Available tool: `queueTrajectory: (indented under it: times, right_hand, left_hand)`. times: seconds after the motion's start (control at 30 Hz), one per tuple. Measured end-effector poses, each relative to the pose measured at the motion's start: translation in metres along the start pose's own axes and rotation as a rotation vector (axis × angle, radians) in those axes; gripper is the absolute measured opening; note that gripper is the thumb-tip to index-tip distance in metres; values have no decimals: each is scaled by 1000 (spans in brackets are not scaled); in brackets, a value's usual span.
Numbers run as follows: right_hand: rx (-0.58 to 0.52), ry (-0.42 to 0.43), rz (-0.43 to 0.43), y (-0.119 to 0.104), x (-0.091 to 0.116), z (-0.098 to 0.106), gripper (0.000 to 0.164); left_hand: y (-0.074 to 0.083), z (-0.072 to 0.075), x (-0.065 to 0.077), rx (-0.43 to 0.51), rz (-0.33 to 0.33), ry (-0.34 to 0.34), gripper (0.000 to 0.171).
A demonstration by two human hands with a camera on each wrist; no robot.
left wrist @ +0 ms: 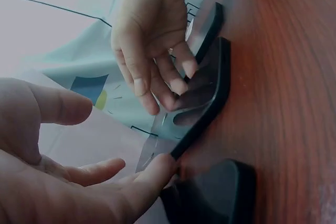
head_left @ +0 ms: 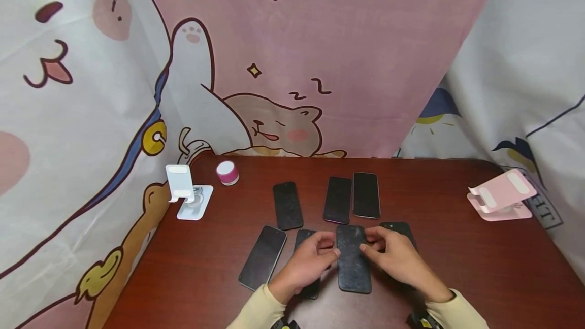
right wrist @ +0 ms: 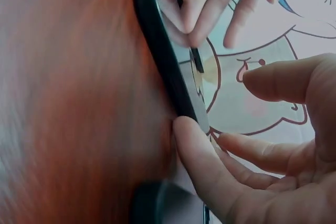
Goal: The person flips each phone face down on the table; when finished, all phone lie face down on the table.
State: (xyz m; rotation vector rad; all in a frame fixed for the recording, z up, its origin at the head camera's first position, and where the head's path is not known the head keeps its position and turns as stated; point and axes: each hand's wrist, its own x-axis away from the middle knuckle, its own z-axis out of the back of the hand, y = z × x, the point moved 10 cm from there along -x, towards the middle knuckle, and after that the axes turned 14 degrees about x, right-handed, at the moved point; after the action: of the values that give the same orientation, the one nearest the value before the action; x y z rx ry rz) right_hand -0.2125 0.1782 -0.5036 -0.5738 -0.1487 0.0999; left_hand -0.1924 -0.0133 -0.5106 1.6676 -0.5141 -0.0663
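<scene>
A dark smartphone (head_left: 354, 268) lies on the table between the two hands, its screen smudged. My left hand (head_left: 308, 260) is at its left long edge, thumb tip right at the side and fingers relaxed. From the other side my right hand (head_left: 393, 253) touches the right long edge with its thumb; its fingers are loosely bent near the upper corner. In the right wrist view the right thumb (right wrist: 194, 145) meets the phone's side (right wrist: 163, 56). Under the left hand a second phone (head_left: 312, 290) is partly hidden. The right hand partly covers another dark phone (head_left: 402, 228).
Farther back lie three phones: a black one (head_left: 288, 206), a dark one (head_left: 338, 199) and a silver-edged one (head_left: 366, 195). Another phone (head_left: 262, 258) lies at left. A white stand (head_left: 194, 212), pink-and-white jar (head_left: 227, 173) and pink stand (head_left: 505, 197) are on the wooden table (head_left: 457, 253).
</scene>
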Motion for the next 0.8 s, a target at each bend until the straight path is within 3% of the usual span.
queueTrajectory:
  times: [0.3, 0.8]
  right_hand:
    - [-118, -18, -10, -7, 6, -7, 52]
    - [-52, 3, -1, -7, 8, -4, 51]
  left_hand:
    - [-2, -10, -3, 44, 37, -23, 58]
    - [-3, -4, -4, 104, 22, 69, 56]
